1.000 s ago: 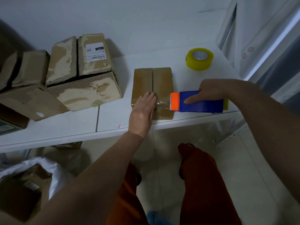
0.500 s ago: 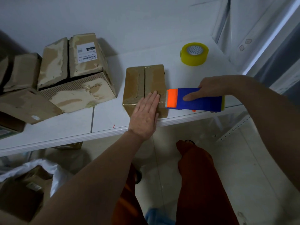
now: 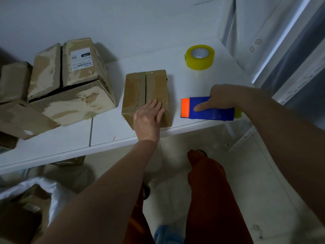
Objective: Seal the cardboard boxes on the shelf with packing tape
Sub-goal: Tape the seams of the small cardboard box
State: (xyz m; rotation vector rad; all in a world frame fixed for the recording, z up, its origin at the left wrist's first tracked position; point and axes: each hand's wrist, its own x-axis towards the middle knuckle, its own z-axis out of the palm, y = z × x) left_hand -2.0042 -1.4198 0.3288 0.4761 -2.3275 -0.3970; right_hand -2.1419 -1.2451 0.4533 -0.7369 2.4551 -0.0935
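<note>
Here, a small cardboard box sits near the front edge of a white shelf. The left hand presses flat on its top, fingers straight. Just beside it, apart, the right hand grips a blue and orange tape dispenser. Farther back lies a yellow tape roll; torn boxes stand to the left. Uneven pressing could likely leave the tape wrinkled or nudge the box off the edge.

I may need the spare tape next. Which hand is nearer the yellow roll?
The right hand. It grips the blue dispenser just in front of the yellow roll; the left hand presses the small box, farther left.
</note>
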